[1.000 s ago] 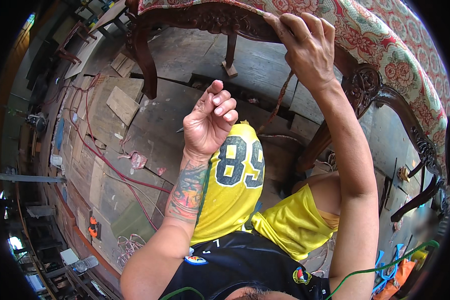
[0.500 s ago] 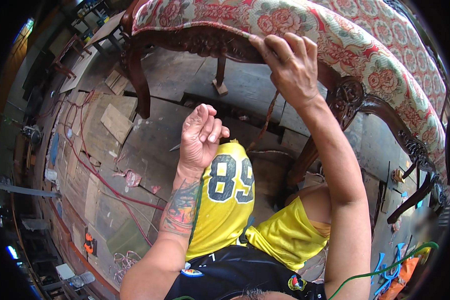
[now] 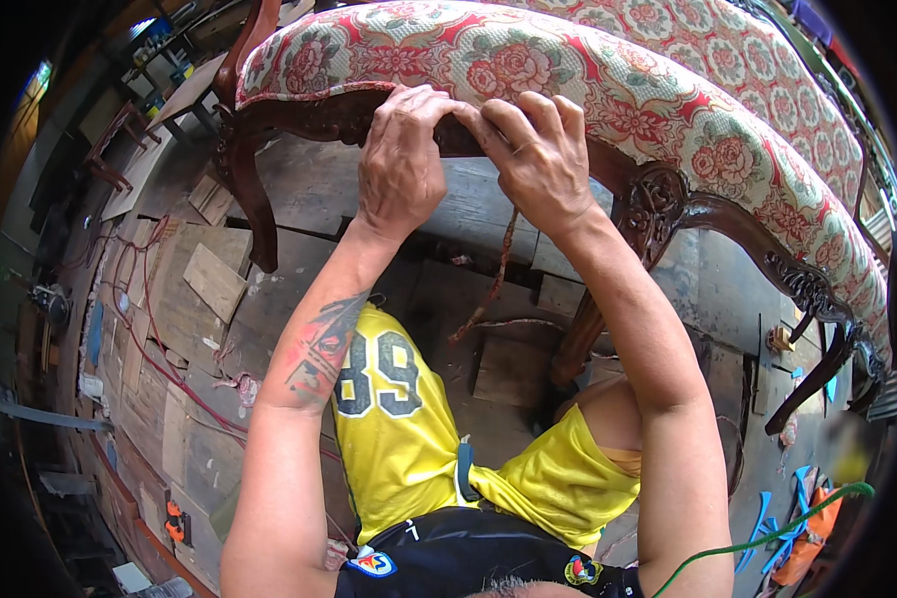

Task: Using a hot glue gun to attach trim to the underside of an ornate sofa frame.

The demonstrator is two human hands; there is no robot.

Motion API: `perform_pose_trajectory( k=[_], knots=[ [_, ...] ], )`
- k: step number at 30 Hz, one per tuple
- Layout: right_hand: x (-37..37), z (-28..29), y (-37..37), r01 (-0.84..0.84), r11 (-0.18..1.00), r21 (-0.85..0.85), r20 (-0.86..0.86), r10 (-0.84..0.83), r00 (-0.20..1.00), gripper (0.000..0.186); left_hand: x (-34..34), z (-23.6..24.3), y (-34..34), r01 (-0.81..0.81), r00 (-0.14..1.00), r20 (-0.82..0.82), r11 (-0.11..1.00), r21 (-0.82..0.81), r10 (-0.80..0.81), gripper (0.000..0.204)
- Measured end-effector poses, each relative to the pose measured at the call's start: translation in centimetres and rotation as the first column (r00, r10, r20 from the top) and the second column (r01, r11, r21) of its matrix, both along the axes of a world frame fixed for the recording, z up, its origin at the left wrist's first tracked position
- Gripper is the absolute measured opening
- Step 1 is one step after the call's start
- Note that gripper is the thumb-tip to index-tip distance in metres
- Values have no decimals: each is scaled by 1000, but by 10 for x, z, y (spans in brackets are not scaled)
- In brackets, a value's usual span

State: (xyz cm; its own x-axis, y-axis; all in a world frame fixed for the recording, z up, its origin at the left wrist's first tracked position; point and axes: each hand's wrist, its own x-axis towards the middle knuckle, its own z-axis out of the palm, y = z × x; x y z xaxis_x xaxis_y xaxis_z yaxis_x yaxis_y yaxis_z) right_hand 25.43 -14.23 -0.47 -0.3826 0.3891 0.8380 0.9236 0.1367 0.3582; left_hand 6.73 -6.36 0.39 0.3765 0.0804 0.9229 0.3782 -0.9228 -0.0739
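Wooden floor (image 3: 309, 194); floral seat (image 3: 503, 65) touching left hand (image 3: 404, 164), right hand (image 3: 543, 159); both grips curled, pinch unclear.

This view comes from the left of two wide fisheye cameras worn side by side on the person's head. It faces steeply down and forward, upright and unmirrored. Nearest the lens is the black shirt (image 3: 478, 553), at the lower edge; beyond it come the yellow shorts (image 3: 399, 448), then the front edge of the floral seat (image 3: 513, 65), where the left fingers (image 3: 409, 108) and right fingers (image 3: 509, 124) sit, above the middle. The floor (image 3: 319, 194) lies farther below. Straight edges bow toward a dark round rim, which blacks out the corners.
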Motion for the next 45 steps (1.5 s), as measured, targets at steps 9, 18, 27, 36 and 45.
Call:
perform_pose_trajectory(
  k=[9, 18, 27, 36, 45],
  knots=[
    [1, -1, 0, -10, 1000, -11, 5, 10, 1000, 50, 1, -11, 8, 35, 999, -17, 993, 113, -34, 38],
    [2, -2, 0, -49, 998, 31, -8, 49, 999, 49, 10, -20, 9, 52, 995, 81, 994, 94, -59, 30],
    [1, 8, -5, -197, 979, 49, -186, 203, 961, 43, 9, -23, 9, -2, 1000, 28, 995, 104, -1, 33],
    [-2, 15, -19, -35, 999, -32, -282, 25, 959, 42, 9, -26, 12, 0, 1000, 22, 991, 131, -3, 33],
    [-9, 36, -21, -40, 978, -203, -354, -35, 935, 20, 13, -29, 12, -22, 999, 37, 988, 150, 16, 34]
  ],
)
